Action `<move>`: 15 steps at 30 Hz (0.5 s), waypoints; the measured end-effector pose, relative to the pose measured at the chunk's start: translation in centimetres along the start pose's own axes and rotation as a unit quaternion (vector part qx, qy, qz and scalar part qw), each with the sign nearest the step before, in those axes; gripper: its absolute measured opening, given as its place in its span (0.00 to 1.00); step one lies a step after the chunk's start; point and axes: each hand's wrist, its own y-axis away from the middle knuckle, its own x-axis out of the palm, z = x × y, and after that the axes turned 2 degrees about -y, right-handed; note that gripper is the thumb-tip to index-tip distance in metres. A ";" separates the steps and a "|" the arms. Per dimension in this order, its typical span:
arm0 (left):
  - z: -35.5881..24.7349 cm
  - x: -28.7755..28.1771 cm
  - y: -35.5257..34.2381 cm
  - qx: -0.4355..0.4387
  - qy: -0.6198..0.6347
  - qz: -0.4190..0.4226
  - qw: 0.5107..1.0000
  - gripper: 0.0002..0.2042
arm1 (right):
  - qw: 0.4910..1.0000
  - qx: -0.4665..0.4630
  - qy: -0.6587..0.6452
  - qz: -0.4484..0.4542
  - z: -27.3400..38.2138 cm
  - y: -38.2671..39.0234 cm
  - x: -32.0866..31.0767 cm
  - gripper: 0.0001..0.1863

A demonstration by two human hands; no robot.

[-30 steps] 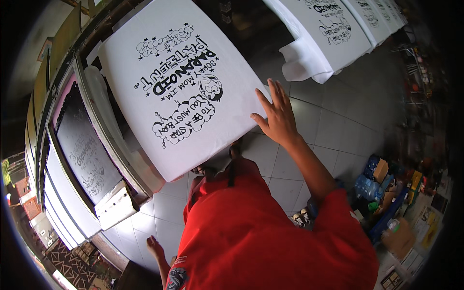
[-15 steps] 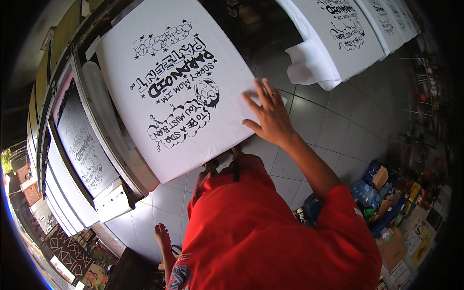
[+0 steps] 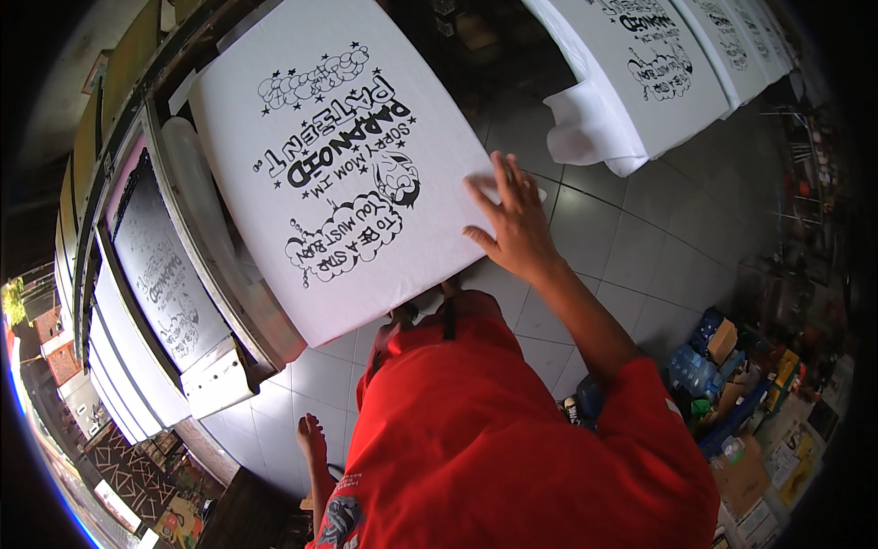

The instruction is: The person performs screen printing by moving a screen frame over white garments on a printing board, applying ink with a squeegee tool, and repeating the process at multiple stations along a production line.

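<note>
A white cloth panel (image 3: pixel 347 247) with black cartoon lettering and stars lies flat on a board in front of me. Over its right edge is my right hand (image 3: pixel 523 224), palm down, fingers spread, holding nothing. Its thumb and forefinger reach over the cloth's border; whether they press on it I cannot tell. My left hand (image 3: pixel 312 437) hangs low beside my left hip, away from the cloth. Its fingers are loosely bent with nothing visible in them.
To the left stands a framed printing screen (image 3: pixel 160 256) with the same design, beside a curved metal rail (image 3: pixel 197 229). More printed white cloths (image 3: pixel 663 82) lie on boards at the upper right. Clutter with a blue water jug (image 3: pixel 692 368) sits at the right on the tiled floor (image 3: pixel 631 247).
The scene has shifted slightly to the right in the picture. Both hands keep nearly the same places relative to the cloth and my body.
</note>
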 end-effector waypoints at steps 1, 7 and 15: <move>0.0 0.1 0.0 -0.003 0.002 0.002 1.000 0.21 | 0.998 0.042 0.005 -0.039 -0.6 0.0 -0.1 0.37; 3.4 1.3 0.3 -0.077 0.117 0.054 0.989 0.21 | 0.978 0.162 -0.023 -0.130 -4.9 2.8 -1.2 0.33; 4.2 7.4 4.2 0.235 -0.184 0.161 0.941 0.14 | 0.865 0.447 -0.223 -0.040 -6.8 19.0 7.8 0.13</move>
